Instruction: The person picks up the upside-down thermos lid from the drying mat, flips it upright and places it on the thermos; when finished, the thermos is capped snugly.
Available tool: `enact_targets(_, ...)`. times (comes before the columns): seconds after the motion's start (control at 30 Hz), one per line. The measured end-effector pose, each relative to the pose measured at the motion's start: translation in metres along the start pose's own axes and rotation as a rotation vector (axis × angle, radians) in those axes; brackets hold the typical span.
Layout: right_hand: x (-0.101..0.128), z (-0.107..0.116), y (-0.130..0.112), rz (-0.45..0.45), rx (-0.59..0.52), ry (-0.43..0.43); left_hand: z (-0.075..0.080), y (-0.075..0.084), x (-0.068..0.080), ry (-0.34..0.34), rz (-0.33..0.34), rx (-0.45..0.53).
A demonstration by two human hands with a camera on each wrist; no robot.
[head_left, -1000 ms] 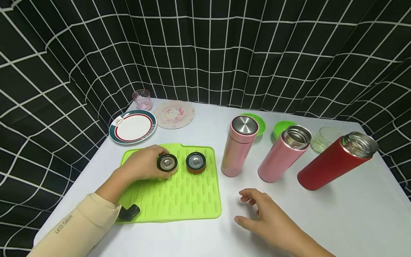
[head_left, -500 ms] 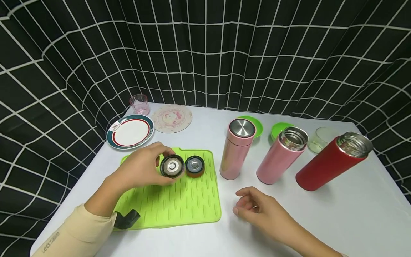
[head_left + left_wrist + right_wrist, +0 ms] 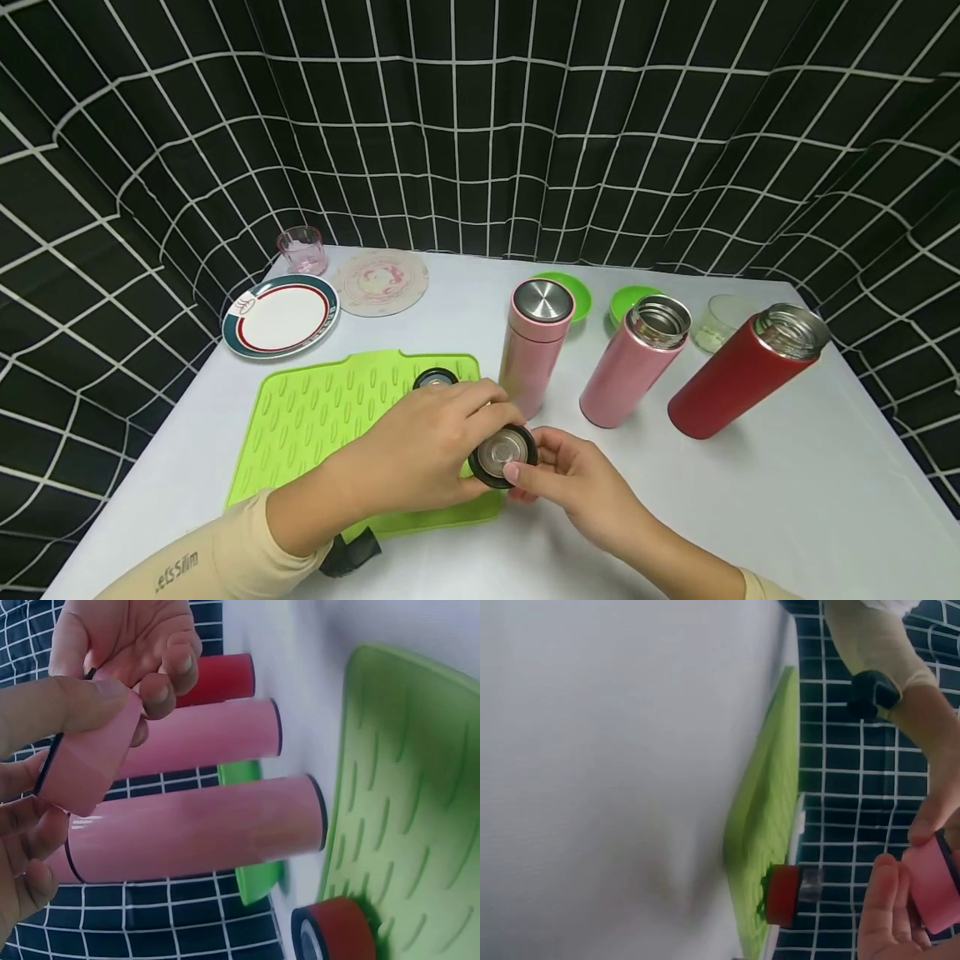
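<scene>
A pink bottle lid (image 3: pixel 501 451), its steel underside facing up with a black rim, is held above the mat's right edge. My left hand (image 3: pixel 420 450) grips it from the left, and its pink side (image 3: pixel 94 761) shows in the left wrist view. My right hand (image 3: pixel 585 492) meets the lid from the right, thumb over the rim and fingers beneath. Behind my left hand, a red lid (image 3: pixel 782 894) stands underside up on the green mat (image 3: pixel 322 417), partly hidden in the head view. To the right stand an open pink bottle (image 3: pixel 626 375) and an open red bottle (image 3: pixel 731 383).
A pink bottle (image 3: pixel 531 358) with its lid on stands just beyond my hands. Behind the bottles are green bowls (image 3: pixel 573 292) and a clear glass bowl (image 3: pixel 712 321). A plate (image 3: pixel 281 317), a round mat (image 3: pixel 382 283) and a pink glass (image 3: pixel 303 250) sit at the back left.
My left hand has lifted the pink lid off the mat and carried it right. My right hand has moved slightly left and taken hold of the lid too. The view has shifted somewhat.
</scene>
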State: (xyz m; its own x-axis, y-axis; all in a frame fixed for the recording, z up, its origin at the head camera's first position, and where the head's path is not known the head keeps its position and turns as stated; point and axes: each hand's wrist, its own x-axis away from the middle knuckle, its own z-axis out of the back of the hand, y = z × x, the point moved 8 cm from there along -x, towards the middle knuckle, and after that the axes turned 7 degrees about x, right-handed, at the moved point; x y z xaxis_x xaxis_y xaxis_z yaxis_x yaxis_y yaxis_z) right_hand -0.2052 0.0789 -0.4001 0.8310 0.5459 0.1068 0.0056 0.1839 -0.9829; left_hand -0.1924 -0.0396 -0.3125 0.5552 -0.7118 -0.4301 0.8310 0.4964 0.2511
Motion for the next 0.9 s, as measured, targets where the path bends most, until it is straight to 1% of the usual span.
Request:
enact_targets(0.13,0.002,0.003,-0.002,0.057,-0.007,0.019,-0.002,0.001,0.0,0.016,-0.003,0.038)
enact_targets(0.2,0.004,0.008,-0.007,0.094,0.008,0.051,-0.003,0.001,-0.001,0.027,0.016,0.082)
enact_targets(0.23,0.005,0.012,-0.01,0.117,0.029,0.08,-0.004,-0.001,-0.001,0.029,0.044,0.114)
enact_targets(0.3,0.01,0.02,-0.021,0.22,0.13,0.144,-0.003,-0.006,-0.003,0.042,0.118,0.227)
enact_targets(0.33,0.013,0.025,-0.03,0.305,0.217,0.182,-0.003,-0.01,-0.003,0.053,0.17,0.299)
enact_targets(0.37,0.017,0.028,-0.039,0.41,0.328,0.225,-0.003,-0.014,-0.002,0.072,0.221,0.382)
enact_targets(0.43,0.028,0.03,-0.061,0.674,0.593,0.32,-0.001,-0.022,0.0,0.128,0.316,0.554)
enact_targets(0.47,0.035,0.029,-0.071,0.814,0.727,0.37,0.0,-0.025,0.001,0.162,0.345,0.64)
enact_targets(0.5,0.04,0.026,-0.079,0.938,0.837,0.411,-0.001,-0.027,0.002,0.185,0.37,0.708)
enact_targets(0.53,0.046,0.024,-0.086,1.052,0.931,0.453,-0.002,-0.028,0.003,0.199,0.38,0.762)
enact_targets(0.57,0.05,0.022,-0.09,1.143,1.0,0.476,-0.004,-0.028,0.003,0.206,0.376,0.803)
enact_targets(0.6,0.052,0.02,-0.094,1.209,1.044,0.476,-0.007,-0.028,0.003,0.202,0.371,0.828)
enact_targets(0.63,0.054,0.019,-0.096,1.264,1.075,0.479,-0.01,-0.027,0.002,0.197,0.36,0.839)
enact_targets(0.7,0.057,0.017,-0.1,1.343,1.101,0.482,-0.016,-0.024,0.001,0.192,0.322,0.827)
enact_targets(0.83,0.063,0.014,-0.104,1.429,1.086,0.517,-0.017,-0.019,-0.002,0.231,0.253,0.767)
enact_targets(0.9,0.063,0.015,-0.104,1.409,1.08,0.519,-0.016,-0.019,-0.003,0.246,0.237,0.744)
